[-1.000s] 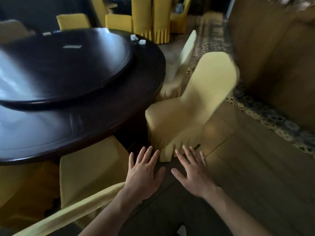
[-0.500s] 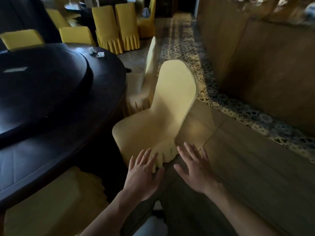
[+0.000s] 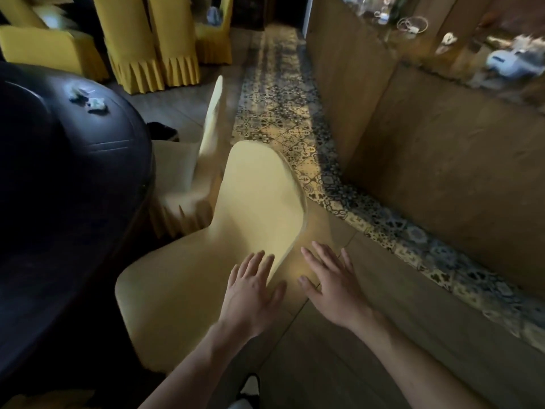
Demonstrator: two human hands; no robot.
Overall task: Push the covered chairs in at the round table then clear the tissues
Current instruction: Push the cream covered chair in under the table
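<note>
A chair in a pale yellow cover (image 3: pixel 236 240) stands in front of me, its seat toward the dark round table (image 3: pixel 59 184) on the left. My left hand (image 3: pixel 250 293) is spread flat over the lower edge of the chair's back; whether it touches is unclear. Just right of the chair, my right hand (image 3: pixel 333 287) hovers with fingers apart and holds nothing. Beyond it a second covered chair (image 3: pixel 194 172) sits partly pulled out from the table. Two crumpled tissues (image 3: pixel 88 98) lie on the tabletop near its far edge.
A wooden counter wall (image 3: pixel 427 160) runs along the right, with a patterned tile strip (image 3: pixel 283 113) on the floor beside it. Several yellow-covered chairs (image 3: pixel 153 45) stand at the back. My shoe (image 3: pixel 247 391) shows at the bottom.
I have moved closer to the near chair and turned right; the table has slid left in view. Both hands have risen from near the seat skirt to the chair's back.
</note>
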